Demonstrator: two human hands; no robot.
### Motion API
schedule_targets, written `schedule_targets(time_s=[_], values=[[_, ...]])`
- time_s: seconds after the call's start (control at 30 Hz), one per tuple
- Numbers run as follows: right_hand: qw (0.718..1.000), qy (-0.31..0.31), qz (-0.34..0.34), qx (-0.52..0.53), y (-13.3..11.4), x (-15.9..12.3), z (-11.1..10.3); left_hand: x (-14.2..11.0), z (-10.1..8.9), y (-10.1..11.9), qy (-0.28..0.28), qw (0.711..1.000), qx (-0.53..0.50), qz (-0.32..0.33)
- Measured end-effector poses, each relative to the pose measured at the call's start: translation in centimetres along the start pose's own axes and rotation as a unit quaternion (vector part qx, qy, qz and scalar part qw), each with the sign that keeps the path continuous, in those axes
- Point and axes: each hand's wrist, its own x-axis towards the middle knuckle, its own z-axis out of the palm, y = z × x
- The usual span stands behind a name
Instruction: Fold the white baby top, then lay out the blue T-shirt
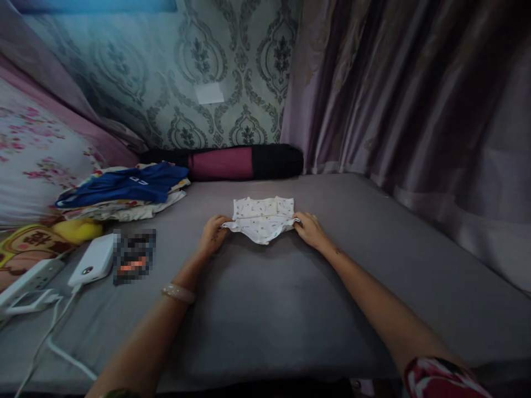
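A small white printed garment (pixel 262 218) lies partly folded on the grey bed sheet (pixel 265 309), toward the far middle. My left hand (pixel 213 234) is closed on the garment's left edge, pinching the cloth. At the right edge, my right hand (pixel 309 229) grips the fabric the same way. Both arms reach forward from the near edge, and a pale bracelet (pixel 178 292) sits on my left wrist.
A pile of clothes topped by a blue garment (pixel 124 187) sits at the back left. A dark and maroon bolster (pixel 232 162) lies against the wall. A white power bank (pixel 92 267), a power strip (pixel 29 280) and cables lie at the left. Curtains (pixel 415 110) hang on the right.
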Motion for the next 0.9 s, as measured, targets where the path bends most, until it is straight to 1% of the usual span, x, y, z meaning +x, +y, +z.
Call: schedule_targets(time_s=[0.2,0.37,0.5,0.63,0.73,0.8,0.9], values=[[0.997,0.049,0.037,0.049,1.0,1.9,2.0,1.7,1.5,0.3,0.066,0.995,-0.029,-0.063],[0.991,0.079,0.070,0.082,1.6,3.4,2.9,3.5,2.5,0.2,0.097,0.993,-0.028,-0.066],[0.989,0.085,0.109,0.061,2.1,5.2,3.4,5.2,3.4,-0.6,0.120,0.989,-0.030,-0.079],[0.982,0.068,0.174,0.017,2.8,7.3,4.5,6.9,4.7,-1.9,0.118,0.984,-0.011,-0.132],[0.973,0.063,0.223,-0.006,3.6,8.5,5.5,7.8,5.6,-2.6,0.097,0.977,0.029,-0.189],[0.969,0.069,0.237,-0.006,4.1,8.9,6.0,8.1,6.1,-2.9,0.084,0.971,0.052,-0.216],[0.963,0.089,0.255,0.007,4.6,9.1,6.6,8.6,6.6,-3.2,0.081,0.961,0.072,-0.256]])
